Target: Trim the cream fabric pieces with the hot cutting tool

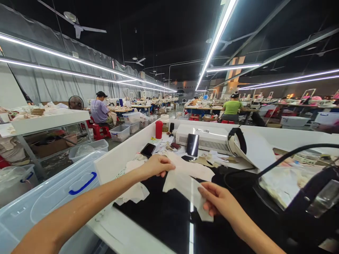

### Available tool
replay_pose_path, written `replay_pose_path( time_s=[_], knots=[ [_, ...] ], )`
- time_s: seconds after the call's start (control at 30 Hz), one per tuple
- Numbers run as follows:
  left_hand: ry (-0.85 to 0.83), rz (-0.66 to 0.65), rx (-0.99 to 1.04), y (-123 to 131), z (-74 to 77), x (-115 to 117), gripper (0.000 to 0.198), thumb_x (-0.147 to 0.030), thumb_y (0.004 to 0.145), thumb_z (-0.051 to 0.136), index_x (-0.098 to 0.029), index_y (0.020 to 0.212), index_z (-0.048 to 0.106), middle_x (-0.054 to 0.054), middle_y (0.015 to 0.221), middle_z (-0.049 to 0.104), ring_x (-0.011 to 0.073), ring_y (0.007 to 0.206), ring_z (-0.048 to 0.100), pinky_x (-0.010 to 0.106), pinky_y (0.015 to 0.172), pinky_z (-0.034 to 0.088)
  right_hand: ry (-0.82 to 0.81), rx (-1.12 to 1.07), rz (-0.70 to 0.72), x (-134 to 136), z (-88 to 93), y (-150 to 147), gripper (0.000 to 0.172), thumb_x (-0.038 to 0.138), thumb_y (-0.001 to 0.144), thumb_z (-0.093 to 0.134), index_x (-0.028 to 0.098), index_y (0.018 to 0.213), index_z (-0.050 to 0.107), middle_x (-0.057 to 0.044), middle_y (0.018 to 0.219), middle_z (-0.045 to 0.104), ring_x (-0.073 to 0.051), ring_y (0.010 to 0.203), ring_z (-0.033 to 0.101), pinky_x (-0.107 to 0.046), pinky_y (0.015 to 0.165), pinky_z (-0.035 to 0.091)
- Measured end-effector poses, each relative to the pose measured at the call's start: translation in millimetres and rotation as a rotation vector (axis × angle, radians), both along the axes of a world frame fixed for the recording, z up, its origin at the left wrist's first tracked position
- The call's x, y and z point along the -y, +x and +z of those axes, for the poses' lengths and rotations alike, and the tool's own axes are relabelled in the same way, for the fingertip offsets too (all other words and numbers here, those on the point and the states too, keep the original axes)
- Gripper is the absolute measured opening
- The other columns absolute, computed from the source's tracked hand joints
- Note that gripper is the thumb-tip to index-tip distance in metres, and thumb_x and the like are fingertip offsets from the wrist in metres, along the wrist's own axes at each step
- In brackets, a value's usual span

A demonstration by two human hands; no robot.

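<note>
A thin, pale cut piece of sheet material (182, 187) is stretched between my hands above the glossy black work surface (156, 215). My left hand (156, 165) pinches its upper left corner. At the lower right end, my right hand (221, 199) grips the same piece between thumb and fingers. Whether it is fabric or thin leather, I cannot tell. Just behind it lies another pale cut piece (198, 168), partly covered. Further pale pieces (136, 193) lie in a loose pile under and beside my left forearm.
Behind the pieces are a dark phone (192, 144), a second phone (148, 150), a red container (159, 129) and a white vented box (180, 135). A black cable (288, 151) arches at right beside a plastic bag (280, 187). A lidded clear bin (50, 201) stands left.
</note>
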State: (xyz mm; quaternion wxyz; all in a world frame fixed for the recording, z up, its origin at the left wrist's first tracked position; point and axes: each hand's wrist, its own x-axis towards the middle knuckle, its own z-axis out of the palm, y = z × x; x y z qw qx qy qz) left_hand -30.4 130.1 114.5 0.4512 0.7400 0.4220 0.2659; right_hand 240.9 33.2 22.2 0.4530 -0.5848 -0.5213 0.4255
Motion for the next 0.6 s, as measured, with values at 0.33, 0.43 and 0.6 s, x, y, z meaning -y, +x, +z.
replay_pose_path(
  time_s=[0.33,0.43,0.6],
  knots=[
    [0.483,0.024,0.035,26,-6.2,-100,0.016,-0.024,0.103,0.075,-0.019,0.104,0.090,0.008,0.121,0.087,0.0232,0.119,0.078,0.031,0.113,0.056,0.536,0.416,-0.300,-132,0.5,31,0.052,0.067,0.100,0.058,0.023,0.108,0.084,-0.017,0.120,0.088,-0.038,0.111,0.080,-0.056,0.107,0.060],
    [0.516,-0.061,-0.076,14,-42.1,-101,0.013,-0.019,0.100,0.076,-0.022,0.097,0.089,0.005,0.115,0.090,0.0245,0.116,0.081,0.035,0.114,0.058,0.548,0.562,-0.217,-131,-25.4,31,0.043,0.052,0.104,0.054,0.023,0.104,0.085,-0.014,0.118,0.089,-0.035,0.110,0.081,-0.052,0.106,0.061],
    [0.555,-0.135,-0.196,2,-77.5,-102,0.015,-0.018,0.105,0.074,-0.021,0.105,0.089,0.008,0.127,0.088,0.0259,0.126,0.080,0.035,0.119,0.056,0.518,0.801,-0.100,-116,-47.0,30,0.036,0.035,0.107,0.052,0.024,0.110,0.086,-0.010,0.121,0.089,-0.031,0.112,0.083,-0.044,0.102,0.063]
  ],
)
